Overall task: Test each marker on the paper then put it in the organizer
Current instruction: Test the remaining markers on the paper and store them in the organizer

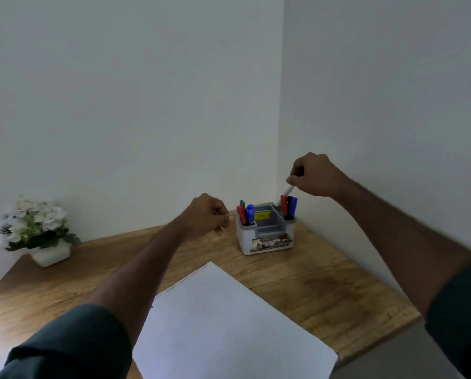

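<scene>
The right hand (315, 176) pinches a marker (288, 190) above the organizer's (265, 233) right compartment, where red, black and blue markers (289, 207) crowd the slot. The left hand (208, 214) hangs curled at the organizer's nine o'clock, its grip unclear. The paper (220, 324) lies at six o'clock, overhanging the table (324, 291) edge; a flower pot (37, 231) sits far off at nine.

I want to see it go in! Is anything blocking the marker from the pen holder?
Nothing visible blocks it. The right hand holds the marker just above the organizer's right slot, beside markers already there.
</scene>
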